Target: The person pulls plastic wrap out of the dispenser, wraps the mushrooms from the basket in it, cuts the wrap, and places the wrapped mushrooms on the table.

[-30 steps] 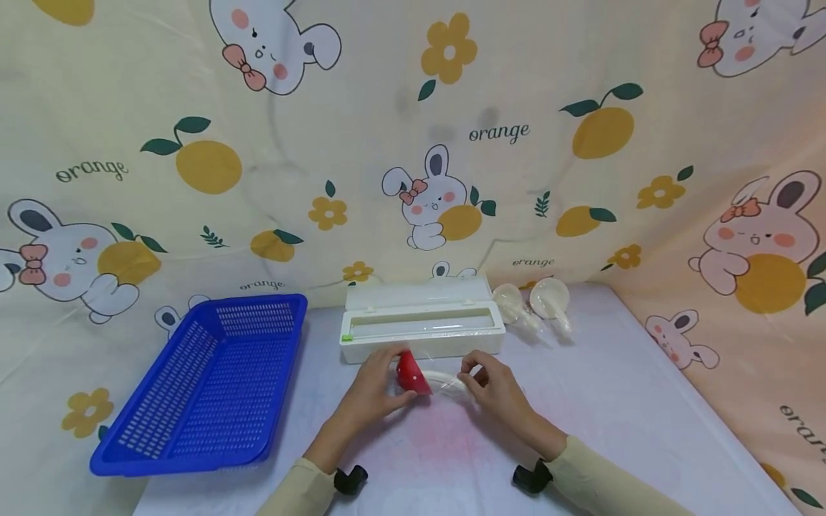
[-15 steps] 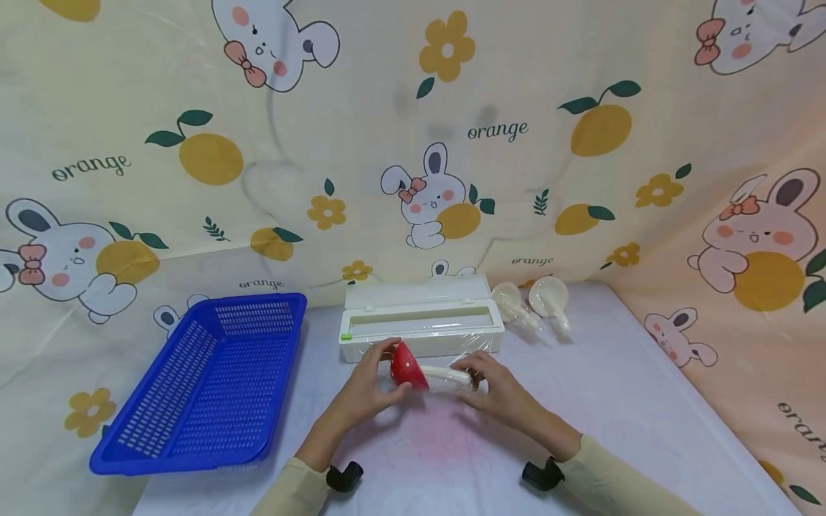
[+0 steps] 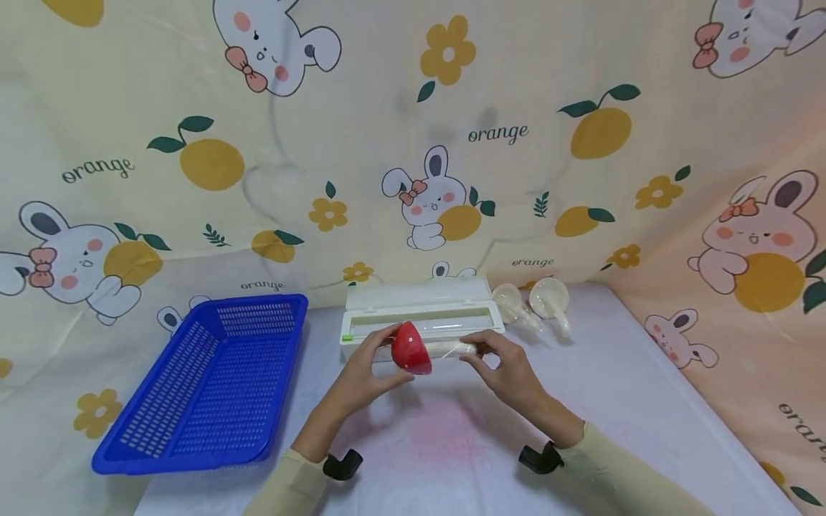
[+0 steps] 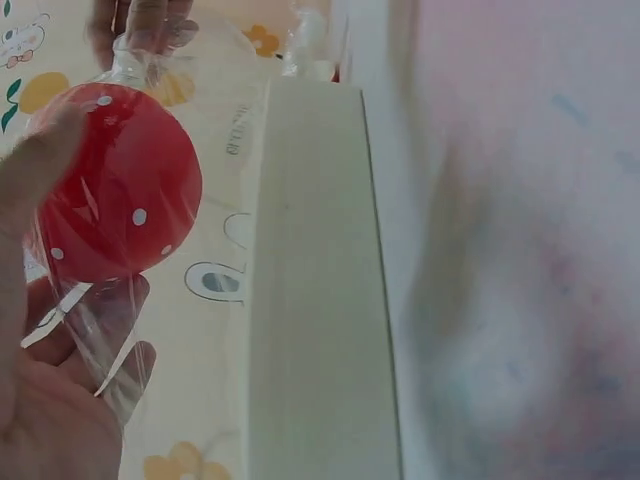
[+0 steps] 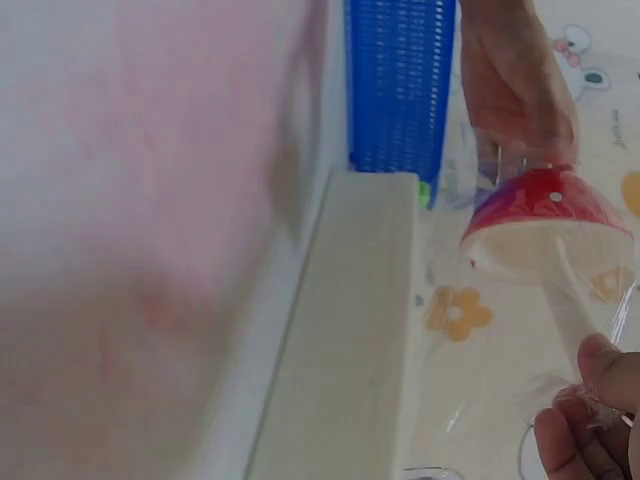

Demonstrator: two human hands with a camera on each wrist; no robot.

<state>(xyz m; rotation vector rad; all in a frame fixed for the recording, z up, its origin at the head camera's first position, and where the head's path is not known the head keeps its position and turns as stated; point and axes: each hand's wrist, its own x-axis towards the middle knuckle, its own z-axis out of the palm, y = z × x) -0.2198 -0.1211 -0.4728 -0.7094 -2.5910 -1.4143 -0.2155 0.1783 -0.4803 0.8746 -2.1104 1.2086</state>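
Note:
Between both hands, above the table, is a ladle (image 3: 410,350) with a red, white-dotted bowl, cream inside, and a pale handle. Clear plastic film (image 4: 105,345) wraps it and trails loosely by the left fingers. My left hand (image 3: 363,376) holds the bowl, thumb on one side and fingers on the other. At the far end my right hand (image 3: 513,373) pinches the film-covered handle (image 5: 572,315) between thumb and fingers. Just behind stands a long white cling film dispenser (image 3: 419,315), its lid raised.
A blue plastic basket (image 3: 284,387) stands on the left. Two cream ladles wrapped in film (image 3: 510,304) lie behind the dispenser's right end. A patterned cloth (image 3: 361,143) hangs behind the white-covered table (image 3: 632,401).
Both hands have raised the ladle from near the table to in front of the dispenser. My right hand went from pinching film beside the handle to gripping the handle's end.

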